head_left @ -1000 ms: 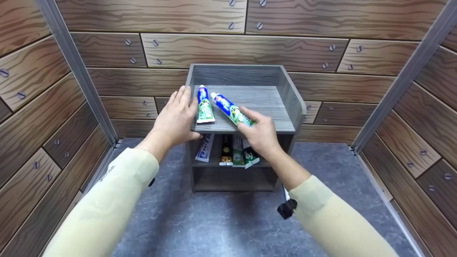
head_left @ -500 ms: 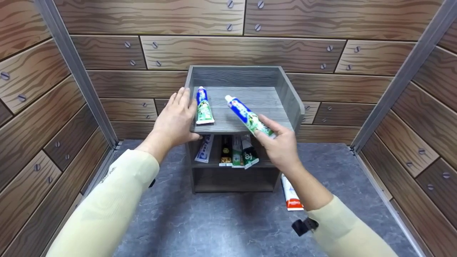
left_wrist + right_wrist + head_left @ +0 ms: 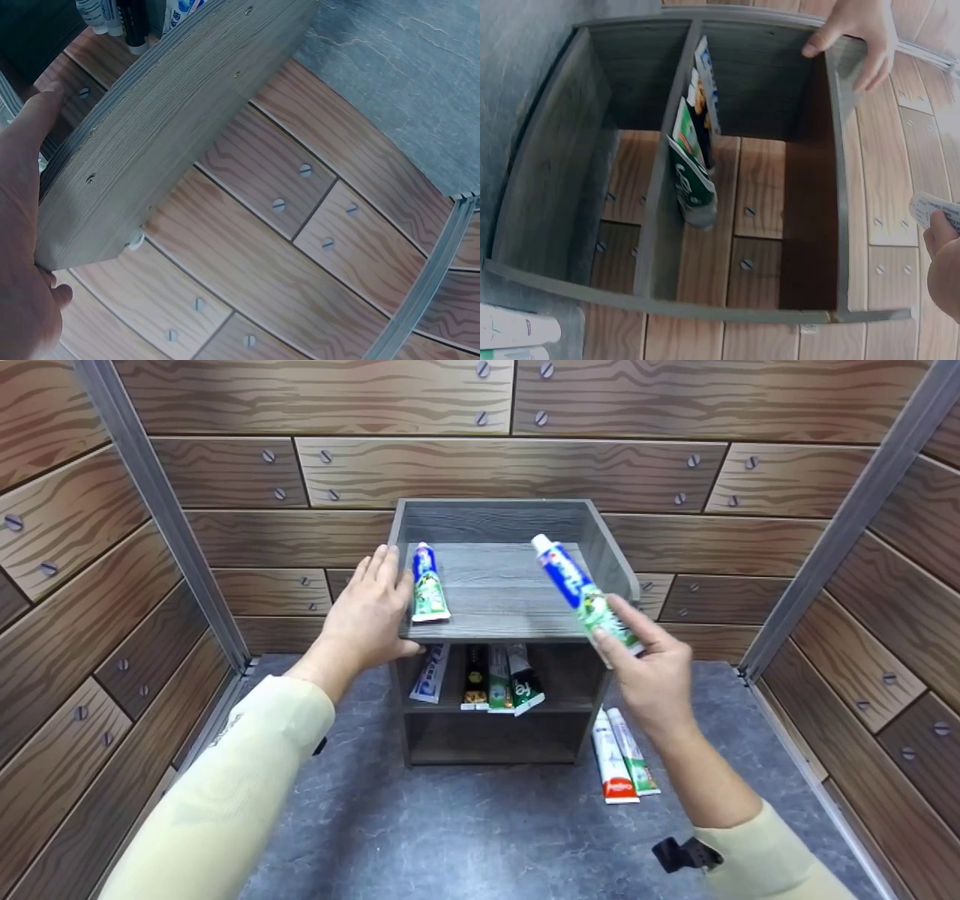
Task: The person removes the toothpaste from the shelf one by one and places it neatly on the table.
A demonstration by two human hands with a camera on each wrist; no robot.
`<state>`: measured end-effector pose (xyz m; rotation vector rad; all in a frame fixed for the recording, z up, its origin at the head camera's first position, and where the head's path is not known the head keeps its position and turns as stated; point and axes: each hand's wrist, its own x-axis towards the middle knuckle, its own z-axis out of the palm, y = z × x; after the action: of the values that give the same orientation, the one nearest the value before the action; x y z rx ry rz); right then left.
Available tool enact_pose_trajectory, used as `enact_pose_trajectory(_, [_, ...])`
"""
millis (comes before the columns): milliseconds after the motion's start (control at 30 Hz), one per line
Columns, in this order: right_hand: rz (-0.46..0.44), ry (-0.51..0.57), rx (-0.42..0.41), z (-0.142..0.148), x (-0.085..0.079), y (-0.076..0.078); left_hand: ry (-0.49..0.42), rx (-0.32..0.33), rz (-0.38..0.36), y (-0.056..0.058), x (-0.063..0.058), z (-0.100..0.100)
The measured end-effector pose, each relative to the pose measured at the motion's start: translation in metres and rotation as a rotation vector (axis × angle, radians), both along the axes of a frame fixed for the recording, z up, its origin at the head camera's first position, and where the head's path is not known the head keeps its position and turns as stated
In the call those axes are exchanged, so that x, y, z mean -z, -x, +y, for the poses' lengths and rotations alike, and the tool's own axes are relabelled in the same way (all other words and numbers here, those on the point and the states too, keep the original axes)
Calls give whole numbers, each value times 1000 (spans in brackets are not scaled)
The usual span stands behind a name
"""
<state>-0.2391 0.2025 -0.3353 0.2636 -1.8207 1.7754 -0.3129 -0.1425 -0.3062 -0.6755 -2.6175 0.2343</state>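
Observation:
My right hand [image 3: 651, 675] pinches a blue and green toothpaste tube [image 3: 574, 585] by its flat end, white cap pointing up and left. It is held above the right front of a grey wooden shelf unit [image 3: 495, 636]. My left hand [image 3: 367, 611] rests on the unit's top left edge, fingers stretched along it and thumb at the front. Close by that hand, a matching toothpaste tube [image 3: 429, 589] lies on the top surface. In the left wrist view, the thumb [image 3: 34, 120] shows beside the side panel [image 3: 165, 142].
On the middle shelf lie a white and blue tube [image 3: 430, 673], a black tube [image 3: 475, 679], a green tube [image 3: 499, 682] and a dark green tube [image 3: 526, 686]. A red and white tube [image 3: 616, 769] and a green and white tube [image 3: 636, 757] lie on the floor at right.
My right hand has carried its toothpaste tube rightward, away from the matching one and over the unit's right side. The floor tubes have come into sight. My left hand stays put.

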Motion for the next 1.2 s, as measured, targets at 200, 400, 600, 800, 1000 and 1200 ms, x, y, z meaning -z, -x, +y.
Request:
enact_pose_trajectory(200, [44,77,51,17,-10,-5,0,-2,-2,1,2,-1])
enact_pose_trajectory(400, [60,116,109,33,-13,-5,3,-7,-8,3,4,-1])
enact_pose_trajectory(600, [42,150,170,53,-8,-2,-1,-8,-15,2,4,1])
enact_pose_trajectory(800, [-12,112,269,74,3,4,8,-8,-9,2,3,1])
enact_pose_trajectory(1000, [-69,72,337,91,20,11,9,-10,4,1,2,-2])
enact_pose_trajectory(1200, [-115,50,373,106,41,15,8,-7,10,1,1,0])
